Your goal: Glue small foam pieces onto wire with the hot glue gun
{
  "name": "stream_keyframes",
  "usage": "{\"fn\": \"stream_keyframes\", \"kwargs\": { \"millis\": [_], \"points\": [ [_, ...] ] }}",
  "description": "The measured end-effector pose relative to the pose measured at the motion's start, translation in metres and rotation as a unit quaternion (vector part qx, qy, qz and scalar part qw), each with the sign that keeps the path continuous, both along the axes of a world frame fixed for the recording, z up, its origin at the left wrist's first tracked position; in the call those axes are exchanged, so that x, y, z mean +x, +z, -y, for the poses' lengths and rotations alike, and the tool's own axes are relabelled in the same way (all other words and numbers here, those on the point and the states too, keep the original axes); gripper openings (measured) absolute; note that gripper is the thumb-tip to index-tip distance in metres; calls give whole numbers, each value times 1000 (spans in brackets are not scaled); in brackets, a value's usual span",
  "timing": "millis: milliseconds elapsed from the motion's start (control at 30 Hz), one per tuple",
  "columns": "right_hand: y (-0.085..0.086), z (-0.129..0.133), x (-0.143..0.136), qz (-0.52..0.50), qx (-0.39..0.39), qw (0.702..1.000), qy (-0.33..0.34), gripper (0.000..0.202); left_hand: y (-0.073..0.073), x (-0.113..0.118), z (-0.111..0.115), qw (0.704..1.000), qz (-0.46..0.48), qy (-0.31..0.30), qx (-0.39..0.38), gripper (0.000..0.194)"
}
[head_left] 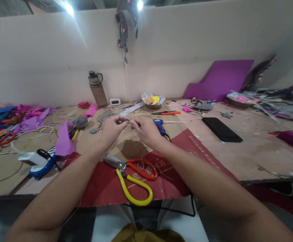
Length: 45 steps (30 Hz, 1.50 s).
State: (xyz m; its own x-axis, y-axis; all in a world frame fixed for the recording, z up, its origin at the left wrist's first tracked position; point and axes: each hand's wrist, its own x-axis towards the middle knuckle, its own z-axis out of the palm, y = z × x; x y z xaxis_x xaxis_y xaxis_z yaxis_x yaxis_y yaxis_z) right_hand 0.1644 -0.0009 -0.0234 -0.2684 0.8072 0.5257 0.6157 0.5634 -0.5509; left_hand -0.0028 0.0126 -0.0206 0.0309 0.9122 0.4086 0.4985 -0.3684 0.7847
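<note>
My left hand [113,129] and my right hand [146,131] meet above the cardboard-covered bench, both pinching a small dark grey piece [126,121] between their fingertips. A thin wire seems to hang from it toward the red sheet [106,185] below. Scissors with one red and one yellow handle [133,176] lie on that sheet, just under my forearms. A blue glue gun [159,126] rests right behind my right hand.
A black phone [221,129] lies to the right. A brown water bottle [97,89], a small white clock [115,101] and a bowl of coloured bits [153,99] stand by the wall. Pink and purple paper scraps [30,121], white cable and a blue tape holder [42,164] crowd the left. A purple board [219,80] leans at the back right.
</note>
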Motion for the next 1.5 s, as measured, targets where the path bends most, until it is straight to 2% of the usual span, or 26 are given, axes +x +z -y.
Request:
{"fn": "stream_keyframes", "kwargs": {
  "millis": [100, 200, 333, 467, 600, 700, 767, 833, 900, 933, 1000, 1067, 1133, 1200, 1333, 1433, 1500],
  "points": [
    [-2, 2, -3, -6, -23, 999, 22, 39, 0, -1, -1, 999, 42, 2, -8, 21],
    [-5, 4, -7, 20, -25, 998, 54, 34, -1, -2, -5, 988, 145, -13, -44, 19],
    [-11, 9, -16, 110, 1, 991, 80, 26, -3, -6, -13, 951, 296, -53, -66, 15],
    [-11, 19, -23, 225, 51, 965, 125, 27, -4, -12, -21, 903, 417, -54, -94, 15],
    [-7, 33, -28, 301, 122, 919, 225, 22, -3, -17, -27, 874, 460, -46, -150, 10],
    [-4, 44, -32, 304, 179, 887, 299, 27, -4, -18, -28, 863, 480, -37, -155, 9],
    [-2, 49, -32, 276, 201, 875, 342, 34, -5, -19, -29, 861, 484, -36, -149, 9],
    [3, 50, -29, 220, 199, 883, 364, 38, -5, -20, -30, 863, 483, -37, -143, 8],
    [8, 44, -19, 139, 176, 923, 314, 39, -6, -21, -31, 863, 485, -34, -135, 9],
    [11, 38, -12, 98, 157, 950, 252, 40, -6, -21, -31, 862, 487, -34, -134, 11],
    [12, 22, 6, 35, 113, 990, 72, 38, -6, -21, -31, 859, 492, -42, -134, 12],
    [9, 3, 27, 40, 56, 994, -90, 32, -6, -21, -29, 855, 497, -59, -133, 12],
    [1, -13, 46, 117, -17, 974, -194, 33, -7, -19, -27, 852, 502, -74, -128, 12],
    [-8, -25, 60, 190, -104, 952, -217, 31, -9, -18, -26, 850, 505, -83, -125, 11],
    [-20, -34, 71, 213, -133, 942, -224, 32, -8, -19, -27, 845, 513, -96, -112, 11],
    [-24, -38, 75, 208, -164, 927, -266, 42, 3, -30, -32, 833, 539, -82, -93, 11],
    [-25, -41, 76, 178, -148, 933, -275, 40, 16, -41, -36, 813, 577, -57, -61, 13]
  ]
}}
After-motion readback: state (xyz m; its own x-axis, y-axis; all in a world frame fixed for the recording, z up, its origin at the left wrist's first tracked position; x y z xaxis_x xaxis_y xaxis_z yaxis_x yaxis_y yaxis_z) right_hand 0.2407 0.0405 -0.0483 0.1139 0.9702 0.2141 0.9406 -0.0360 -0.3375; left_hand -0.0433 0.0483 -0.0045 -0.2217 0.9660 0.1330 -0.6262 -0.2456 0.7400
